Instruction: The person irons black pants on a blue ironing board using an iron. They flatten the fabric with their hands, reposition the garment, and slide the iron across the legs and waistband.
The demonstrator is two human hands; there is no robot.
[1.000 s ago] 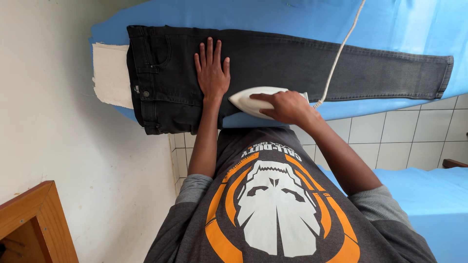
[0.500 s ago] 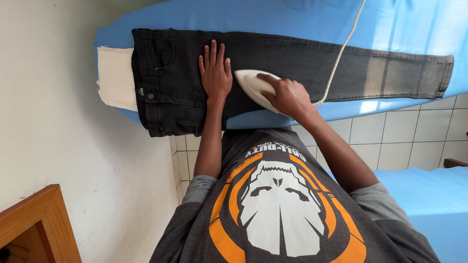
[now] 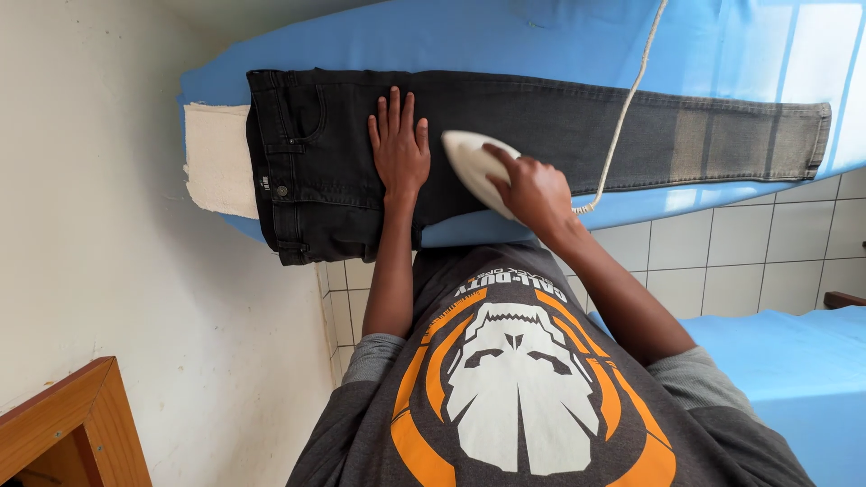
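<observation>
A pair of dark grey jeans [image 3: 559,122] lies flat along a blue padded ironing surface [image 3: 505,41], waistband at the left. My left hand [image 3: 399,149] presses flat on the upper thigh of the jeans, fingers spread. My right hand [image 3: 532,191] grips a white iron [image 3: 471,162] resting on the jeans just right of my left hand. The iron's white cord [image 3: 627,99] runs up and away across the jeans.
A white cloth [image 3: 216,158] sticks out from under the waistband at the left. A white wall is at the left, a tiled wall below the board, a wooden frame corner [image 3: 72,424] at the bottom left, and another blue surface [image 3: 794,361] at the right.
The iron in my right hand has slid up from the near edge of the jeans onto the leg, toward my left hand. My left hand has stayed pressed in place.
</observation>
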